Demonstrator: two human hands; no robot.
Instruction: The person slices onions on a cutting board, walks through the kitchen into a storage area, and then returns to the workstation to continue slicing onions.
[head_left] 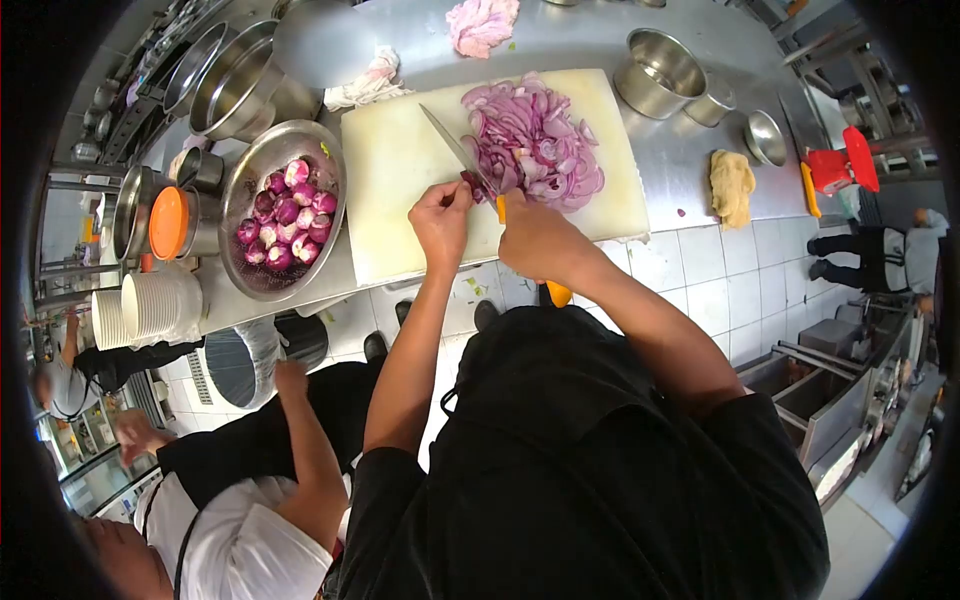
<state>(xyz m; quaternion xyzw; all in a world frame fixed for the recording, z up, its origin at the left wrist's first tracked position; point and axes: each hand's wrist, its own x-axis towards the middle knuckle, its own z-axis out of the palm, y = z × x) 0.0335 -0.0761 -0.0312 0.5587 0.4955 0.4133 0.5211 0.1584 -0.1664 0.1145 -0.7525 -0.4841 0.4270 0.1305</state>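
Observation:
In the head view, my right hand (545,240) is closed around the yellow handle of a kitchen knife (447,136). Its blade points away and to the left over the white cutting board (385,190). My left hand (438,222) is closed, fingertips pinching a dark red onion piece (477,187) against the board beside the blade. Just beyond both hands lies a heap of sliced red onion (535,140). To the left, a perforated metal colander (236,190) holds several peeled red onions (288,213).
Metal pots (235,95) and stacked white bowls (160,305) stand at the left. Pans (660,72), a yellow cloth (733,188) and a red scale (840,170) are at the right. A co-worker in a white shirt (230,535) stands close on my left; another person (890,258) is farther right.

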